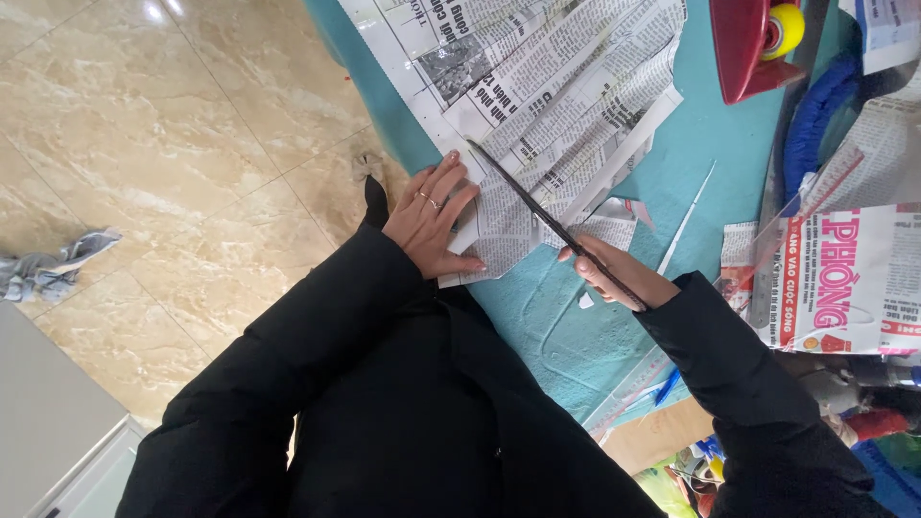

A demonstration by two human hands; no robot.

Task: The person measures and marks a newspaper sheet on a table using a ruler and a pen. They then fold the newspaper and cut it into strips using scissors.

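Observation:
My left hand (pixel 430 219), a ring on one finger, lies flat with fingers spread on the near corner of a folded newspaper sheet (pixel 537 105) on a teal table (pixel 710 134). My right hand (pixel 614 273) grips a long thin dark tool (pixel 537 206), likely scissors seen edge-on. Its tip reaches the sheet's edge close to my left fingertips. Both arms wear black sleeves.
Cut newspaper strips (pixel 624 163) lie beside the sheet. A red object with a yellow roll (pixel 758 38) sits at the table's far side. More newspaper (pixel 844 278), a clear ruler (pixel 633 384) and clutter lie to the right. A grey rag (pixel 48 269) lies on the beige tiled floor.

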